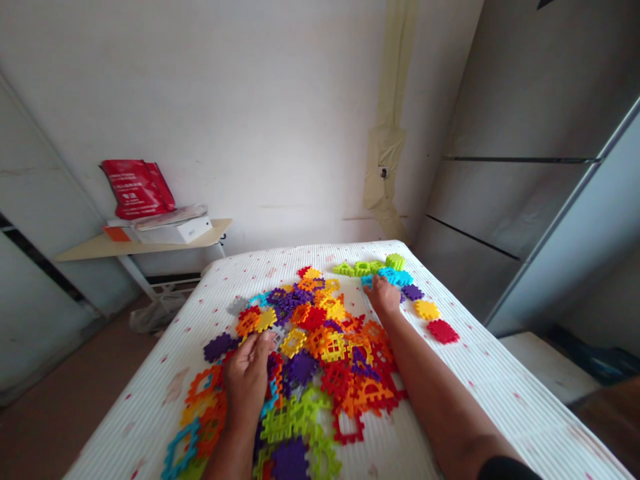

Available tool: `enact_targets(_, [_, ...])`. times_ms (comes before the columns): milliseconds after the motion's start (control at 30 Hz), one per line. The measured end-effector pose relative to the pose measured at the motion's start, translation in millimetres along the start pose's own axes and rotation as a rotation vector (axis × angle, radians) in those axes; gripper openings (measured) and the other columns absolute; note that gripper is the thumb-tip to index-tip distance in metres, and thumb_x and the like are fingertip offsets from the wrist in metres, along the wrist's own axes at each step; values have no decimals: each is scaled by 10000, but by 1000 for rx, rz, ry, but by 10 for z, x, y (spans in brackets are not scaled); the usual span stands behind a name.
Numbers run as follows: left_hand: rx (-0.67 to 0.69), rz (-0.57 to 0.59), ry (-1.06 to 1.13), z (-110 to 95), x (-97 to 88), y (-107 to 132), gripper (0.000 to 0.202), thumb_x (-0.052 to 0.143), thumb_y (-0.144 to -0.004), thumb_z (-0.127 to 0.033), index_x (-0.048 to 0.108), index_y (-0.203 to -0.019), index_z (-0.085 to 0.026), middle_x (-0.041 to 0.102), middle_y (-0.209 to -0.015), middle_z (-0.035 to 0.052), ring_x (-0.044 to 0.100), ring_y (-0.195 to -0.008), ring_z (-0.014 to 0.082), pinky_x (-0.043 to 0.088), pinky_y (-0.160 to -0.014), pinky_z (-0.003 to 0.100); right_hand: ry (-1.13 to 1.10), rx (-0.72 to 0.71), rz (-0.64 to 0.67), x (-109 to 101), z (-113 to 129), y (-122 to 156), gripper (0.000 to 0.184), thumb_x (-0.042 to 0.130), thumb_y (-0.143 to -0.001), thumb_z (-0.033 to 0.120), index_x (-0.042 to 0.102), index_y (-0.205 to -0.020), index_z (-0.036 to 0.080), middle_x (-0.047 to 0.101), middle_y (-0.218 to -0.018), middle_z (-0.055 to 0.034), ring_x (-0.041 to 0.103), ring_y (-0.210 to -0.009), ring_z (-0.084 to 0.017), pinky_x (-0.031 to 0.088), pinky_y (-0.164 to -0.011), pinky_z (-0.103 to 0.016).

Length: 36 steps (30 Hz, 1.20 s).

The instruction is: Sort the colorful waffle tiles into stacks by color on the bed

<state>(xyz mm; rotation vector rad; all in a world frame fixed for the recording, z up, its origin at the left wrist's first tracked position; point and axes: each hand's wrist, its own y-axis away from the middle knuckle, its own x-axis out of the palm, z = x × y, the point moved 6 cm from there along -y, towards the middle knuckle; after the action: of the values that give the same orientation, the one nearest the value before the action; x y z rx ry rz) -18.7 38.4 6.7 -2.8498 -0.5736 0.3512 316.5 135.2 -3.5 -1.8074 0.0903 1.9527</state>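
A mixed heap of plastic interlocking building tiles with toothed edges spreads over the middle of the table. My left hand (249, 373) is over the heap's left side, fingers curled and thumb against them. At its fingertips shows a grey tile (278, 333); whether it is gripped I cannot tell. Farther off, my right hand (383, 295) reaches down with bent fingers to a row of light blue tiles (397, 276). A purple tile (413, 292) lies just right of it. What the right fingers hold is hidden.
Green tiles (361, 268) are lined up near the table's far edge. A yellow tile (427, 309) and a red tile (443, 331) lie on the right. Beyond stand a small side table (95, 250) with a red bag (135, 190), and a grey cabinet (505, 180).
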Motion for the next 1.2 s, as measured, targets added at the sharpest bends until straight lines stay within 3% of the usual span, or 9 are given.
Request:
enact_targets(533, [17, -8, 30, -39, 9, 17, 432, 557, -720, -542, 695, -743, -133, 663, -619, 64, 617, -606, 193, 505, -603, 291, 18, 19, 7, -12, 15, 36, 360, 436, -881, 399, 595, -1094, 156, 617, -1014, -159, 651, -814, -230, 471, -628, -307])
enact_targets(700, [17, -26, 61, -13, 1, 14, 405, 568, -732, -515, 692, -748, -130, 681, -657, 67, 622, -621, 183, 499, -605, 278, 6, -5, -17, -135, 55, 59, 375, 437, -884, 441, 593, -1071, 155, 608, -1025, -157, 648, -798, -228, 453, -622, -303])
enact_targets(833, [16, -83, 63, -76, -142, -55, 398, 562, -740, -501, 692, -802, -130, 681, -655, 49, 620, -621, 173, 484, -595, 261, -20, -97, -79, -287, 168, 87, 323, 444, -891, 423, 599, -1008, 165, 620, -1032, -127, 641, -793, -203, 414, -600, -264])
enact_targets(933, [76, -14, -124, -253, -238, -241, 365, 554, -740, -477, 701, -833, -156, 699, -696, 37, 637, -674, 189, 476, -628, 263, -63, -157, -94, -370, 253, 102, 300, 439, -896, 411, 611, -966, 176, 645, -978, -96, 632, -784, -183, 375, -582, -244])
enact_targets(1033, [203, 107, -496, -392, -219, -573, 318, 507, -765, -428, 715, -836, -199, 725, -824, 42, 654, -773, 204, 464, -702, 273, -118, -207, -123, -470, 321, 117, 295, 436, -897, 410, 621, -941, 185, 661, -933, -75, 621, -766, -173, 335, -568, -238])
enact_targets(1100, [169, 176, -790, -319, -151, -844, 324, 434, -805, -365, 704, -919, -227, 722, -941, 41, 652, -850, 189, 451, -736, 261, -157, -236, -145, -548, 356, 128, 287, 440, -894, 402, 627, -916, 185, 667, -903, -66, 612, -744, -167, 313, -563, -240])
enact_targets(1200, [113, 246, -920, -125, 16, -1189, 269, 516, -738, -301, 710, -904, -219, 714, -981, 82, 634, -936, 226, 438, -759, 282, -216, -273, -184, -674, 391, 148, 279, 443, -890, 389, 632, -861, 186, 666, -861, -54, 594, -702, -150, 294, -561, -244])
